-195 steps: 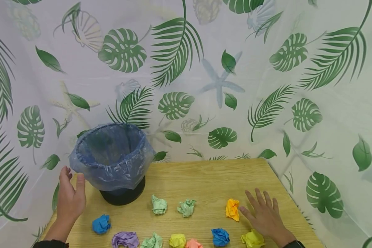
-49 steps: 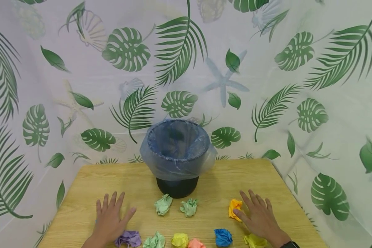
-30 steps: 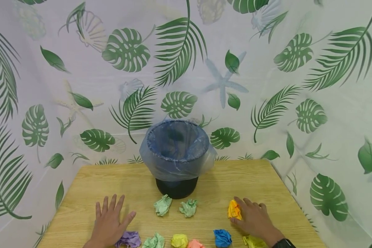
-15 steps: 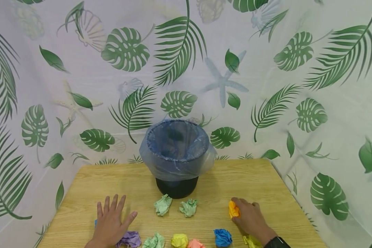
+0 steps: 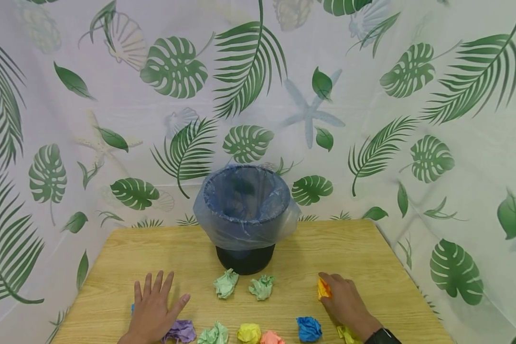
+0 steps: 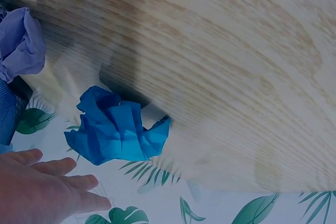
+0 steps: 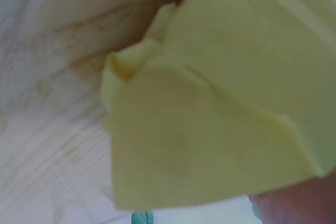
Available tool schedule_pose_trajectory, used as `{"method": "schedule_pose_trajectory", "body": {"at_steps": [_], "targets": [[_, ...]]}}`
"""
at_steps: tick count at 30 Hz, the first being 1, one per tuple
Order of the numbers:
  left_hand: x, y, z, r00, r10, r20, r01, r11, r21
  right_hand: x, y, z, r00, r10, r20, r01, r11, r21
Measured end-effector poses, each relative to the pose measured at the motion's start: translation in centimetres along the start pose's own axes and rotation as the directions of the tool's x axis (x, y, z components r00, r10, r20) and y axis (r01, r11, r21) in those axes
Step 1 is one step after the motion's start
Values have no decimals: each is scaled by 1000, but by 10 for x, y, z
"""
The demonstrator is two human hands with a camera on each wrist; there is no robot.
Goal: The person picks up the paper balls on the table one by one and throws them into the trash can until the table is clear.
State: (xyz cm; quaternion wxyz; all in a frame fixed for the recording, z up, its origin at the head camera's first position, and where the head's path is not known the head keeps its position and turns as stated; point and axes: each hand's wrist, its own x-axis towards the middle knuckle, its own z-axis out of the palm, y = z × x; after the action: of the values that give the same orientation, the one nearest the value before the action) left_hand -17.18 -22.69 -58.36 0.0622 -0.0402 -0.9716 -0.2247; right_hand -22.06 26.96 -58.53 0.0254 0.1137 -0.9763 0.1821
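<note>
My right hand [image 5: 346, 302] curls its fingers and thumb around a crumpled orange paper ball [image 5: 324, 289], covering most of it. My left hand [image 5: 152, 306] is spread flat, palm down, over the table's left side and holds nothing. Under it, a blue paper ball [image 6: 118, 129] shows fully in the left wrist view, apart from the fingers [image 6: 79, 182]. Beside that hand lies a purple paper ball [image 5: 180, 330]. A yellow paper ball [image 7: 210, 108] fills much of the right wrist view; in the head view it is partly hidden below the right wrist.
A black bin lined with a translucent blue bag [image 5: 247, 239] stands at the table's back middle. Two pale green paper balls, one left [image 5: 226, 284] and one right [image 5: 262, 287], lie before it. Green [image 5: 214, 333], yellow [image 5: 249, 333], pink [image 5: 272, 338] and blue [image 5: 309, 329] balls line the front.
The bin has shifted from the left to the back middle, and my left hand has come away from it. My right hand's fingers have closed around the orange paper ball.
</note>
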Motion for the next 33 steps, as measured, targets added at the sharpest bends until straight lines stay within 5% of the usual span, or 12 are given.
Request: {"method": "schedule_pose_trajectory", "body": {"at_steps": [5, 9, 14, 21, 33], "targets": [[0, -1, 1, 1000, 3, -7, -3, 1000, 11, 3, -3, -8, 1000, 12, -4, -12, 999, 36], [-1, 0, 0, 1000, 2, -5, -2, 1000, 10, 5, -11, -18, 995, -43, -87, 47, 998, 43], [-1, 0, -1, 1000, -1, -1, 1, 1000, 13, 8, -22, -34, 969, -118, -216, 130, 990, 45], [-1, 1, -2, 1000, 0, 0, 0, 1000, 11, 21, -41, -64, 943, -115, -313, 152, 984, 97], [1, 1, -4, 1000, -9, 10, 9, 1000, 8, 50, -76, -116, 806, -242, -540, 326, 943, 64]]}}
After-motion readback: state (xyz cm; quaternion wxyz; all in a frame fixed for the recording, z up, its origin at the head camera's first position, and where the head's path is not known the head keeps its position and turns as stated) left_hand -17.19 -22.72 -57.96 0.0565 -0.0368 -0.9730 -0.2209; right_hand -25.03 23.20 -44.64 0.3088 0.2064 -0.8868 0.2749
